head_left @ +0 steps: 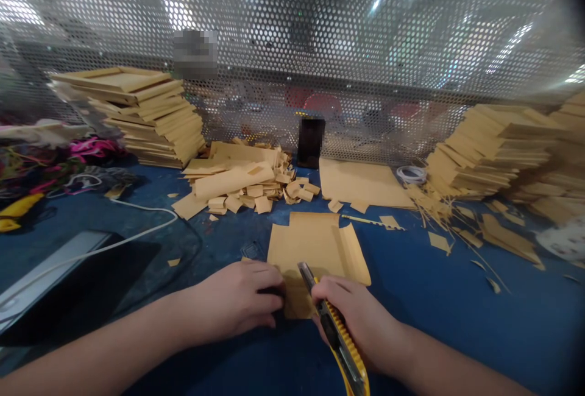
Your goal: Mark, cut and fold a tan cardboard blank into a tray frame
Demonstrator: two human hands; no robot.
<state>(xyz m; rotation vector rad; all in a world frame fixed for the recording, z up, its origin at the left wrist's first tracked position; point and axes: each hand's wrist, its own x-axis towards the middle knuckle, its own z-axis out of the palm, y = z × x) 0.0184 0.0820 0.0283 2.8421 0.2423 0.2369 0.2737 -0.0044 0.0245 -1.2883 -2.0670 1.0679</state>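
Note:
A yellow utility knife is gripped in my right hand, its metal tip pointing up and away over a brown cardboard piece. That piece lies in front of me with cut corners and side flaps; the right flap is bent upward. My left hand is at the left edge of the cardboard, fingers curled around its near-left flap. The fingertips of that hand are partly hidden against the card. Whether the knife's tip touches the card I cannot tell.
Cardboard scraps lie heaped beyond the piece. Tall stacks of folded cardboard stand at left and right. A flat cardboard sheet, a dark phone-like object, a white cable and a grey-topped box surround the area.

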